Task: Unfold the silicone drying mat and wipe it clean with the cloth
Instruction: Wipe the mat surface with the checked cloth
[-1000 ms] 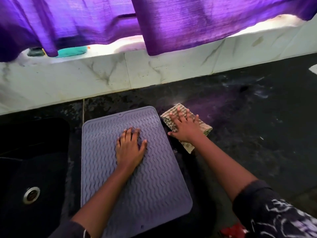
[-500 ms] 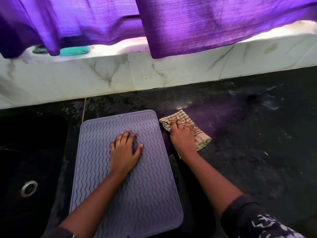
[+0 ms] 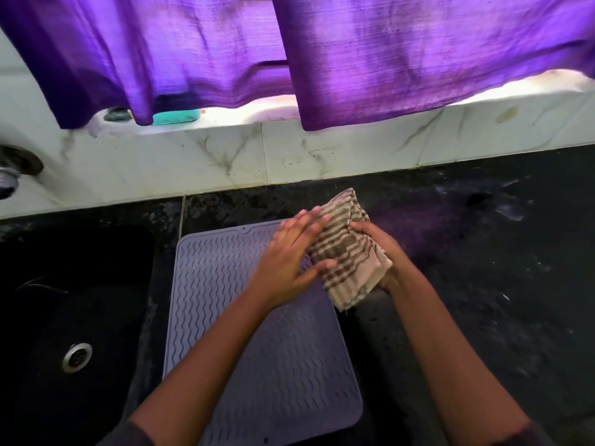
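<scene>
Now both hands are meeting on the cloth (image 3: pixel 349 252), which is lifted off the bench (image 3: pixel 483 268) at the far right corner of the mat (image 3: pixel 257 365). The right hand (image 3: pixel 383 255) is cupping the cloth from the side away from the mat, its grip closed around the bunched striped fabric, with one finger showing over the top fold. The left hand (image 3: pixel 291 262) is lying flat against the side of the cloth facing the mat, fingers stretched out and thumb pressing on the fabric, so its grip is wide, resting on the cloth rather than clenching it. The mat is lying unfolded and flat on the dark bench, its wavy ribs facing up, and the left forearm is crossing over its middle. Left of the mat, the black sink (image 3: pixel 80 300) is sitting with its metal drain (image 3: pixel 76 357) showing. Beyond the mat, a pale marble wall strip (image 3: pixel 225 156) is running along the back of the bench, and purple curtains (image 3: pixel 386 53) are hanging above it. A teal object (image 3: pixel 175 116) is sitting on the ledge, partly hidden under the curtain hem.
</scene>
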Tool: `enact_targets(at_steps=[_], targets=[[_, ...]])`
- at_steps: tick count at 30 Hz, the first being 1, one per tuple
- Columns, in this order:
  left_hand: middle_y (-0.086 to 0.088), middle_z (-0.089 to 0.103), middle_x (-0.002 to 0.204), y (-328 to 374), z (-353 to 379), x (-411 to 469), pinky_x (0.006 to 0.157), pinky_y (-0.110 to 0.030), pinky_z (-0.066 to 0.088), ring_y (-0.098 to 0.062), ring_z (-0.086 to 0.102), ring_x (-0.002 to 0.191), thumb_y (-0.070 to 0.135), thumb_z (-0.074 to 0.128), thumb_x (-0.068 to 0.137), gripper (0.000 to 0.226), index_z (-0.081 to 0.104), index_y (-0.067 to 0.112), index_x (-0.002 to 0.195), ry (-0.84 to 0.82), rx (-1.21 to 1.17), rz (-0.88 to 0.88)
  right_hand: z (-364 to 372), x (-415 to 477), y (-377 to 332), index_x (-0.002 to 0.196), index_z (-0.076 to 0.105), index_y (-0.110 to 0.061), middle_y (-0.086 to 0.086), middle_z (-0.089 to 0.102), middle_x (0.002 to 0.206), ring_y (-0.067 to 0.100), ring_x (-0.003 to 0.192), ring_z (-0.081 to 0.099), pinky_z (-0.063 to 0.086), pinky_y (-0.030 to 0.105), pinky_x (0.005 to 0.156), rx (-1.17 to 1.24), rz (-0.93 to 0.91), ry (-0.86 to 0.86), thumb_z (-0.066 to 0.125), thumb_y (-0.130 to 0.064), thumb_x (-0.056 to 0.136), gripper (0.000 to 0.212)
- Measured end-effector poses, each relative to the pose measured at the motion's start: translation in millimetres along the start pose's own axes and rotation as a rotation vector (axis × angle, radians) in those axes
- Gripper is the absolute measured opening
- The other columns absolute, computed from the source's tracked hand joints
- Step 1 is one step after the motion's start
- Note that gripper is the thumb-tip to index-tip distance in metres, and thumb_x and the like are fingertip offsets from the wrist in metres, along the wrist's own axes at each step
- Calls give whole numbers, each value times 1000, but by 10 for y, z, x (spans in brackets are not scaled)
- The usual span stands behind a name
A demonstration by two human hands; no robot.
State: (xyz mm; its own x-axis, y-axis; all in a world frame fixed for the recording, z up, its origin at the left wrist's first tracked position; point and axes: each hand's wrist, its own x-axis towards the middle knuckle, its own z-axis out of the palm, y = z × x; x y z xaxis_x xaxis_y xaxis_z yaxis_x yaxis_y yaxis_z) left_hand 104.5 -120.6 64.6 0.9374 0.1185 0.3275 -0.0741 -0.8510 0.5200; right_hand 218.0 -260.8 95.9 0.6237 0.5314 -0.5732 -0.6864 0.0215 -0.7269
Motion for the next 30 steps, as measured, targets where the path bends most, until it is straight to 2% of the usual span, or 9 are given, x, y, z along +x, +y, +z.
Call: enact_targets(at_steps=[4,7,9,13,16,19,23,26,30], targets=[[6,11,160,41,-154,36,119,-43,12,-15,8,147,76,42,73,95,11,31,150,-191,36,-13,220,-112,115,122,57,-4,18,61,121,28,110,60,43,38,100,89,42,-222,47,-27,87,43],[7,24,156,-30,-275,-28,113,-42,28,-16,27,141,75,49,71,95,13,34,150,-136,19,-105,279,-256,140,115,60,-2,17,67,110,27,100,64,53,36,87,72,46,-431,51,-33,87,43],[8,39,148,-61,-390,-67,104,-38,38,-15,42,130,72,53,70,92,22,36,148,-116,32,-164,311,-322,147,114,57,-2,16,68,103,26,92,66,56,35,78,-117,13,-519,63,-18,80,38],[9,55,133,-53,-548,-129,91,-33,49,-10,56,114,63,63,71,85,25,42,145,-146,-123,-251,419,-301,141,124,48,-1,23,61,111,32,97,61,52,40,85,-296,-51,-424,55,8,67,57],[14,47,135,-59,-679,-200,89,-20,49,0,54,113,35,79,72,93,24,37,147,-151,-636,-397,443,-271,159,125,49,1,27,58,117,34,99,59,51,43,86,-92,-103,-369,48,4,79,46],[15,47,133,-38,-716,-319,83,-18,52,0,57,109,21,80,67,94,28,31,145,-144,-858,-429,480,-266,264,125,49,3,22,63,110,31,93,64,57,41,78,109,-122,-339,51,-4,79,47],[1,66,112,-86,-573,-438,80,-24,55,-16,66,101,7,75,73,54,54,18,121,-10,-1015,-539,535,-270,356,120,53,-1,20,65,107,32,95,64,55,43,80,179,-189,-290,55,-10,79,42],[1,74,91,-166,-453,-506,70,-20,53,-12,69,87,7,72,76,25,65,13,99,87,-980,-583,511,-279,345,103,63,-9,8,71,91,24,84,68,55,40,74,-249,-374,-80,56,-11,88,17],[-3,75,92,-242,-421,-545,67,-23,55,-16,70,84,15,69,77,29,65,7,105,104,-1093,-682,466,-315,289,84,69,-13,3,73,76,18,70,68,52,33,62,-813,-651,69,62,-30,87,19]])
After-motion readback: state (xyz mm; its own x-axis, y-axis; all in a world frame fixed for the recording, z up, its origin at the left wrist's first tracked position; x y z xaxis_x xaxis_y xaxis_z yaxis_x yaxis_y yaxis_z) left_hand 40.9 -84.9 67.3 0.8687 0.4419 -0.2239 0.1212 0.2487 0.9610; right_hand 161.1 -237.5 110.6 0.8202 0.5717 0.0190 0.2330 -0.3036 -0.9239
